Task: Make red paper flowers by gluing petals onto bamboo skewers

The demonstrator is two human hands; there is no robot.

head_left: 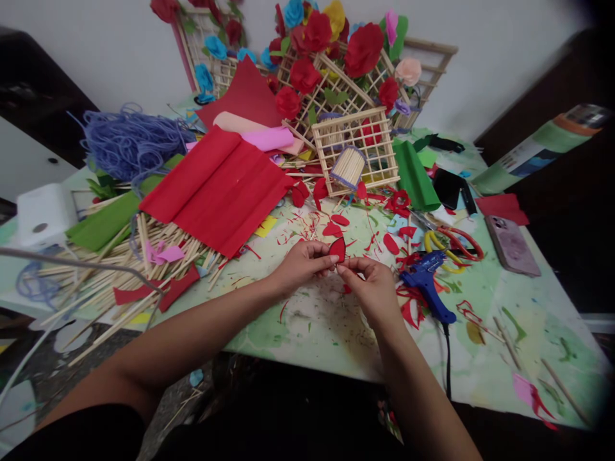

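Between my two hands is a small red paper petal [338, 248] with a dark edge, held upright over the table. My left hand [307, 264] pinches it from the left, thumb and fingers pressed together. From the other side, the thumb and forefinger of my right hand [368, 285] close on its lower end, where something thin is too small to make out. Loose red petals [332, 230] and paper scraps lie just beyond my hands. A blue glue gun [427, 288] rests to the right of my right hand.
Red crepe paper [216, 186] covers wooden sticks [110, 269] at left, near blue yarn [129, 142]. Stick lattices [355, 153] with paper flowers [317, 31] stand behind. Scissors [456, 240], a phone [512, 245] and a bottle [538, 153] are at right. The glue gun's cord [448, 365] hangs over the front edge.
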